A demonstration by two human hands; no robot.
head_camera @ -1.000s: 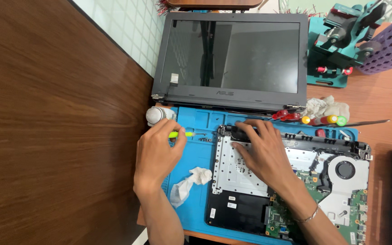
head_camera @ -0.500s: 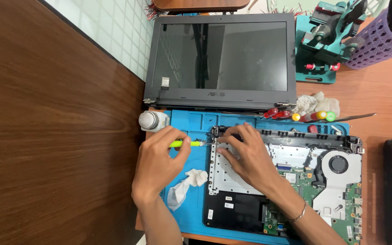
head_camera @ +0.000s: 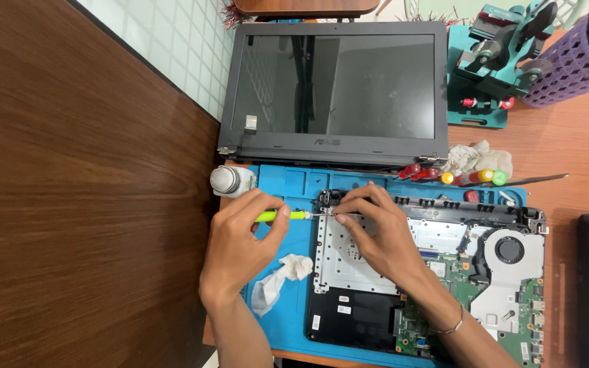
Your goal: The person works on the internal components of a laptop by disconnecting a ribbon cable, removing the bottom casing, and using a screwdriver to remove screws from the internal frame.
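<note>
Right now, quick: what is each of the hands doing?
Left hand: closed on a green-handled screwdriver.
Right hand: fingers pinched at the screwdriver tip on the opened laptop base; what it grips cannot be told.

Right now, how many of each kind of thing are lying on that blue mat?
Green-handled screwdriver, held in the left hand: 1
Opened laptop base, with the right hand resting on it: 1
Crumpled white wipe: 1
Small white bottle, at the blue mat's corner: 1
Total: 4
</note>
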